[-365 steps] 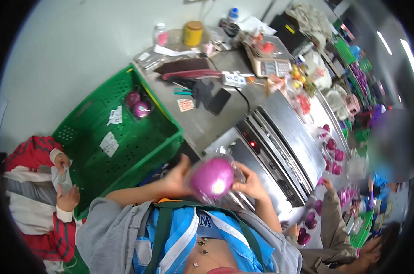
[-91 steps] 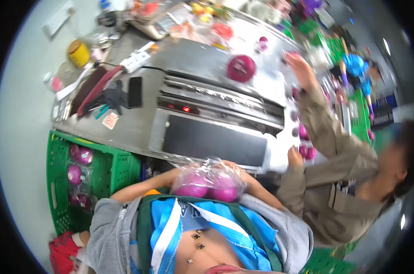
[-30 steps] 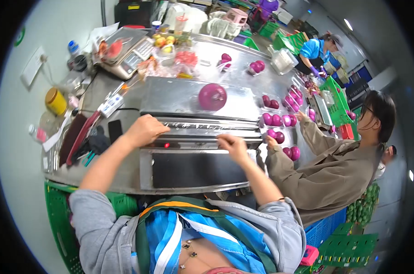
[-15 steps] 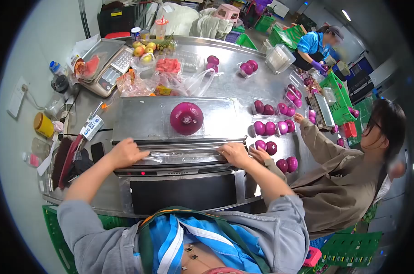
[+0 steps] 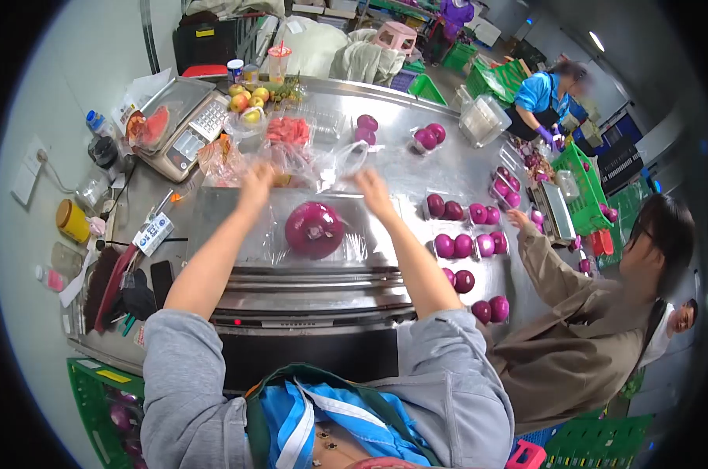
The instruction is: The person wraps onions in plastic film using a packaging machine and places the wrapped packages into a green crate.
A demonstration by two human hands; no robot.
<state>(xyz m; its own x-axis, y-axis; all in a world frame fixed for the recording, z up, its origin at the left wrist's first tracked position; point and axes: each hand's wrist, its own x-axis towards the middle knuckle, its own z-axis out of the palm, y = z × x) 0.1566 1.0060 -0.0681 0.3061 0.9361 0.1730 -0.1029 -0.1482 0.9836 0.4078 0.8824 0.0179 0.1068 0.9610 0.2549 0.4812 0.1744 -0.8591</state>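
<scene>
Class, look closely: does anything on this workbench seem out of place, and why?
What looks like a cut watermelon slice lies on the scale, odd because it occupies the weighing surface near the purple onions.

Wearer's rocking a grey jacket (image 5: pixel 455 395) here, with loose sleeves (image 5: pixel 186 367) that are stopping around the elbows. A bright blue top (image 5: pixel 272 402) with white stripes (image 5: pixel 303 418) is showing underneath, a dark green band (image 5: pixel 330 377) is running around it, and a necklace (image 5: pixel 332 446) with little dark charms is peeking out.
</scene>
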